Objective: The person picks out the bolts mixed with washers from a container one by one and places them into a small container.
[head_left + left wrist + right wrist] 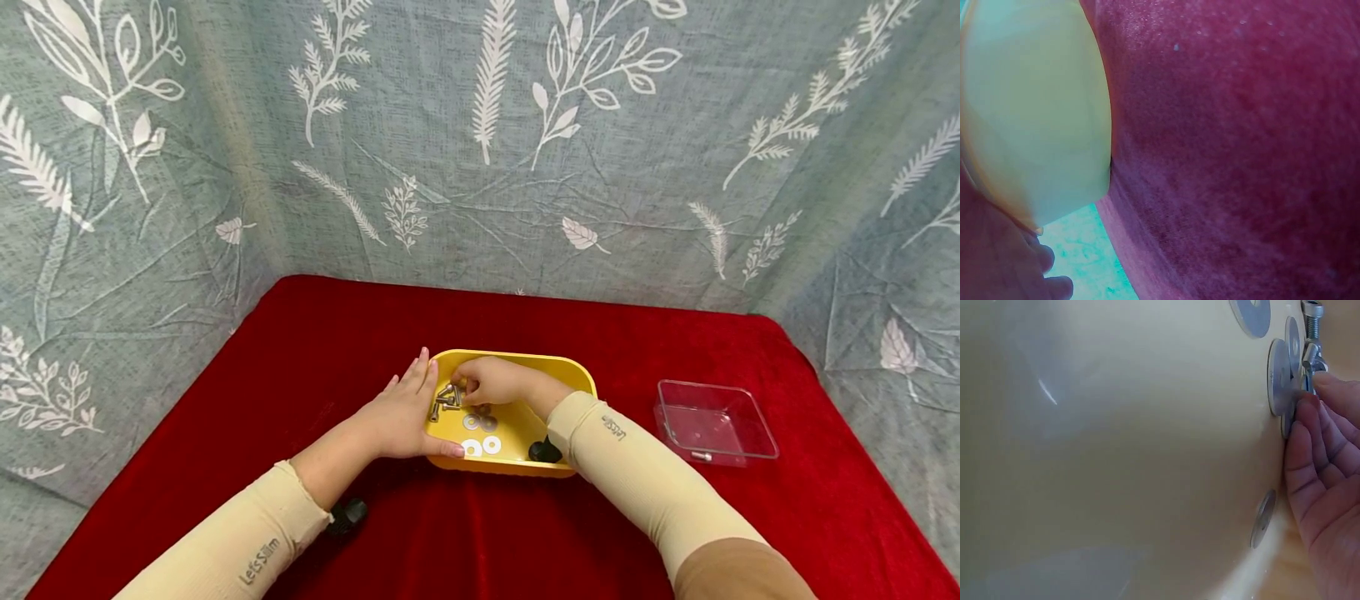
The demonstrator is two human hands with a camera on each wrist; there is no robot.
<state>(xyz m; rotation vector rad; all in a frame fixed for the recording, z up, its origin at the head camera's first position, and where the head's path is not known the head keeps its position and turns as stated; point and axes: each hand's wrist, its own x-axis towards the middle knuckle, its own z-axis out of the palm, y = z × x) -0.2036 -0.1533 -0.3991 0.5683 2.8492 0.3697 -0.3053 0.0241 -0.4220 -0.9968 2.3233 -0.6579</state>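
Note:
My left hand (401, 421) steadies a yellow bin (517, 465), its straight fingers along the left wall and its thumb on the near rim. The left wrist view shows the bin's outer wall (1041, 112) beside that hand. Inside the bin, my right hand (491, 383) reaches down to a small pile of metal bolts (448, 400). Its thumb and curled fingertips pinch a bolt (1308, 381) in the right wrist view, partly hidden by the fingers. Flat washers (491, 444) lie on the bin floor, several close to the right hand's fingertips (1305, 415).
To the right stands a clear plastic box (716, 417) with one small metal piece (701, 456) at its near side. A black object (545, 451) shows at the bin's near right corner, partly behind the right sleeve. Red cloth (480, 533) covers the table; a patterned curtain (480, 167) hangs behind.

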